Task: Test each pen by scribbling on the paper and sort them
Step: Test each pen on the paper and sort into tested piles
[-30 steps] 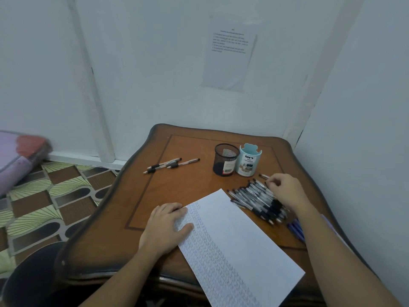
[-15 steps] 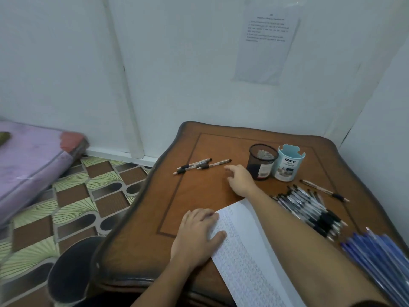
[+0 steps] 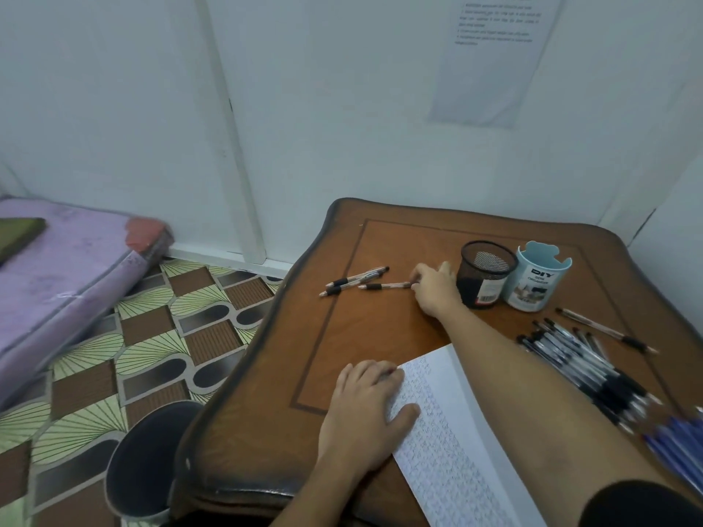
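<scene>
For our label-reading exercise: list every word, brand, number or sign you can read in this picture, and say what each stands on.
"DIY": on the light blue cup.
Smaller print beneath it: too blurred to read.
White label on the black mesh cup: barcode-like bars, nothing readable.
The printed sheet on the wall: lines too small and blurred.
The paper on the table: scribbles, no legible words.

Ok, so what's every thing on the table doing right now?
Left hand, flat, pressing the paper.
Right hand, fingers pinching the lone pen by its end.
Paper, lying flat, partly scribbled.
Two pens, lying side by side.
Mesh cup, upright, no pens sticking out.
Blue cup, upright.
Black pens, piled loose on the table.
</scene>
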`<act>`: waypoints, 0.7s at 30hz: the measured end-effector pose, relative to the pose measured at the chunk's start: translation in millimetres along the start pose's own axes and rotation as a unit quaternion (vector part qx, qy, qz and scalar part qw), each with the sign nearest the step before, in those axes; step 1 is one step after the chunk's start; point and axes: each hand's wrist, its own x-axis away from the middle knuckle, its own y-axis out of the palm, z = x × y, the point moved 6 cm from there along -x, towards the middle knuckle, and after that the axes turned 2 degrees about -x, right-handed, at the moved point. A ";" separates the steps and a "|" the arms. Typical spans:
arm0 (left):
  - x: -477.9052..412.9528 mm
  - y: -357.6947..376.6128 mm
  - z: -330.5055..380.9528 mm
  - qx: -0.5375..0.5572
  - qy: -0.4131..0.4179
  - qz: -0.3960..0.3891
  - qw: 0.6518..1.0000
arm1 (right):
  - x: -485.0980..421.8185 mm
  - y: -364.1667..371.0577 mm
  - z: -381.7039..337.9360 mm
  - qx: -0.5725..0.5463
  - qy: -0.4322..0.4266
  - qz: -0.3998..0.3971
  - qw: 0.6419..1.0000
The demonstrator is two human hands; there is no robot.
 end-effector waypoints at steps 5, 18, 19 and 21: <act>-0.2 -1.9 1.2 -0.009 0.005 0.001 1.000 | 31.9 -16.6 0.5 -0.120 -0.051 -0.031 0.991; -0.7 -2.9 4.2 -0.011 0.010 0.009 1.000 | 129.6 -76.4 27.7 -0.613 0.001 0.031 0.790; -0.9 -2.5 4.1 -0.010 0.009 0.009 1.000 | 133.8 -78.3 28.4 -0.597 -0.008 0.030 0.801; -1.6 -2.0 3.7 -0.010 0.010 0.012 1.000 | 141.0 -82.4 29.0 -0.592 -0.021 0.030 0.805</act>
